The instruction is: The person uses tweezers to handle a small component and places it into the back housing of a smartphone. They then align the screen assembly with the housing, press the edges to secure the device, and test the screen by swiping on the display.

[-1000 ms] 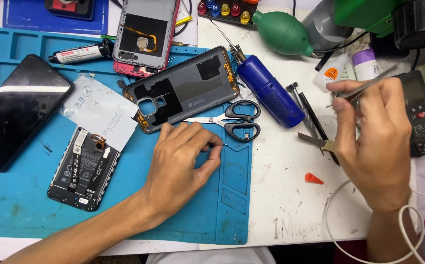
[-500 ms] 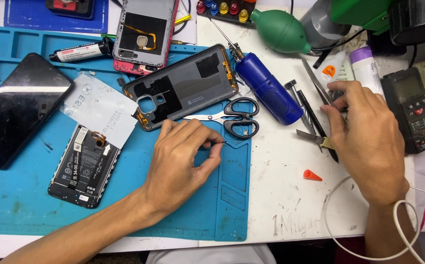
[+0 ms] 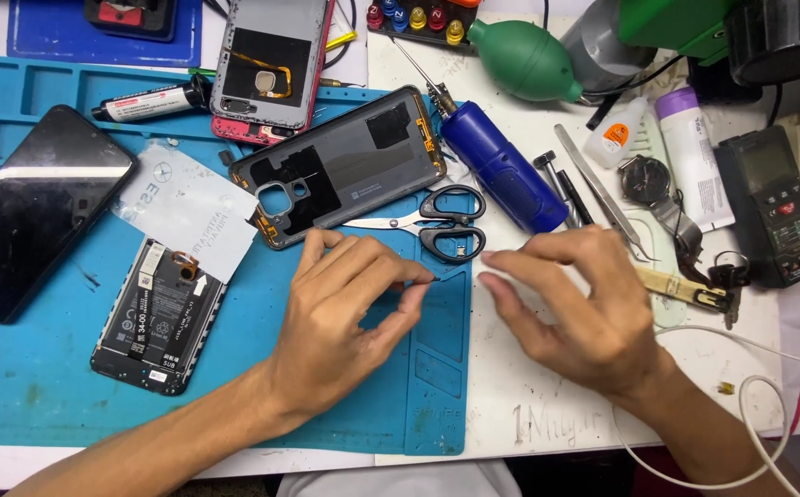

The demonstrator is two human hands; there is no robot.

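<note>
Left hand [image 3: 345, 322] pinches tiny dark part [image 3: 425, 280] at fingertips; light, fragile (easily dropped). Right hand [image 3: 584, 313] at 3 o'clock, fingers loosely spread, holding nothing.

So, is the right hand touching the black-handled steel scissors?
Apart. In the head view, a strip of white table shows between the right hand fingertips and the scissors handles; the hand hovers just right of them.
</note>
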